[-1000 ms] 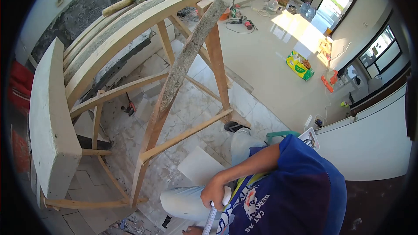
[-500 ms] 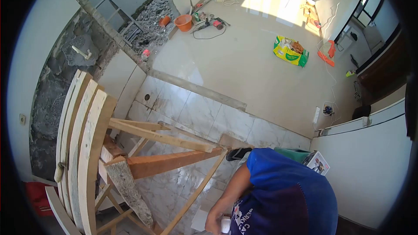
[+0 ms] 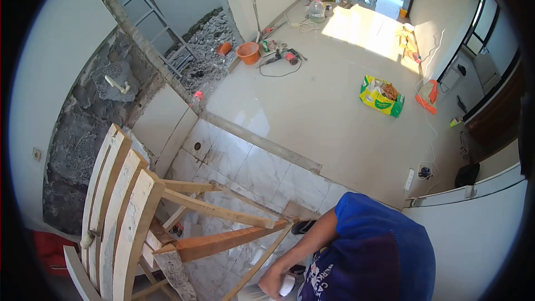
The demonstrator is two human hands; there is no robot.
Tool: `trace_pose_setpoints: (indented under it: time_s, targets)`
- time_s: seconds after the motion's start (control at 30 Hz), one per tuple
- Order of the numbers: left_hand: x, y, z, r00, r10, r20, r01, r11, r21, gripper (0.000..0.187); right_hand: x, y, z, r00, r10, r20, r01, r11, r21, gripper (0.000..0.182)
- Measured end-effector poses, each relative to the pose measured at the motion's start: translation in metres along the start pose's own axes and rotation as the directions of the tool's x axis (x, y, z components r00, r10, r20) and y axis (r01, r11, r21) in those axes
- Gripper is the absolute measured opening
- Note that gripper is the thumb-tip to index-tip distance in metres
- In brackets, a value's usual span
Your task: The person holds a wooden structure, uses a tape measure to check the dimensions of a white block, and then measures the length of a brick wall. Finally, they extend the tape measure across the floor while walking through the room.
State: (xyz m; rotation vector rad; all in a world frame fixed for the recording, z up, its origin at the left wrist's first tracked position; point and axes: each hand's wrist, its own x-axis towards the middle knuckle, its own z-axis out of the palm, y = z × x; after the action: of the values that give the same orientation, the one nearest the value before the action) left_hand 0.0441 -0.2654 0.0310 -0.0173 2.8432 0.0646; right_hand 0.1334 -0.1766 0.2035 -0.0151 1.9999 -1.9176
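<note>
At the bottom of the head view, my right hand [image 3: 271, 282] reaches forward from a blue sleeve [image 3: 356, 217]. Its fingers are closed around a small white object with rounded edges [image 3: 287, 285], whose kind I cannot make out. The hand sits low over grey trousers [image 3: 253, 293], beside the printed shirt front. My left hand is out of view. Just past my forearm, a dark shoe [image 3: 302, 227] rests on the marble-patterned tiles [image 3: 267, 161]. Near it ends a reddish wooden beam [image 3: 223, 243].
Long pale timber planks [image 3: 136, 217] lie across a wooden trestle at left. Beyond a raised sill [image 3: 262, 144] are an orange bucket [image 3: 248, 53], a corded power tool [image 3: 290, 58] and a yellow-green bag [image 3: 382, 97]. Rubble [image 3: 209, 47] and a ladder [image 3: 147, 8] are behind.
The view has tilted up, so the room sits lower in the picture and more of the far doorway shows. My right hand still holds the white object, which shows more fully.
</note>
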Motion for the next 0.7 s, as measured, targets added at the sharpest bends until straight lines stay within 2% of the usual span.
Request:
trace_pose_setpoints:
  time_s: [0.07, 0.17, 0.3, 0.37, 0.4, 0.53, 0.57, 0.67, 0.7]
  targets:
    - [-0.001, -0.009, 0.007, 0.996, -0.085, 0.032, 0.087, 0.995, -0.047, 0.040, 0.005, 0.004, -0.002, 0.999, 0.019, 0.045, -0.019, 1.000, 0.010, 0.023]
    - [0.013, -0.038, 0.001, 0.989, -0.136, 0.050, 0.139, 0.989, -0.059, 0.041, 0.019, 0.020, 0.001, 0.998, 0.047, 0.049, -0.054, 0.987, 0.153, 0.019]
    - [0.032, -0.036, 0.003, 0.993, 0.005, 0.121, 0.002, 0.998, -0.056, 0.041, 0.035, 0.030, 0.009, 0.998, -0.063, 0.006, 0.063, 0.996, 0.059, 0.018]
    - [0.043, -0.047, 0.001, 0.985, 0.070, 0.160, -0.064, 0.997, -0.043, 0.041, 0.032, 0.024, 0.017, 0.999, -0.053, 0.003, 0.052, 0.987, 0.152, 0.019]
    - [0.045, -0.046, 0.003, 0.980, 0.085, 0.180, -0.075, 0.995, -0.063, 0.041, 0.025, 0.015, 0.012, 0.999, -0.041, 0.026, 0.036, 0.984, 0.176, 0.019]
    - [0.041, -0.037, 0.015, 0.957, 0.109, 0.269, -0.075, 0.988, -0.136, 0.042, 0.033, 0.005, 0.023, 0.998, -0.070, -0.006, 0.070, 0.996, 0.057, 0.020]
    - [0.038, -0.043, 0.017, 0.950, 0.116, 0.289, -0.081, 0.988, -0.130, 0.042, 0.036, 0.006, 0.030, 0.993, -0.113, -0.042, 0.117, 0.987, 0.105, 0.019]
    - [0.039, -0.062, 0.014, 0.939, 0.119, 0.322, -0.088, 0.990, -0.110, 0.042, 0.031, -0.005, 0.038, 0.997, -0.059, -0.050, 0.057, 0.998, -0.036, 0.018]
    - [0.040, -0.065, 0.013, 0.936, 0.118, 0.330, -0.086, 0.990, -0.109, 0.042, 0.032, -0.004, 0.042, 0.995, -0.088, -0.049, 0.087, 0.996, -0.036, 0.018]
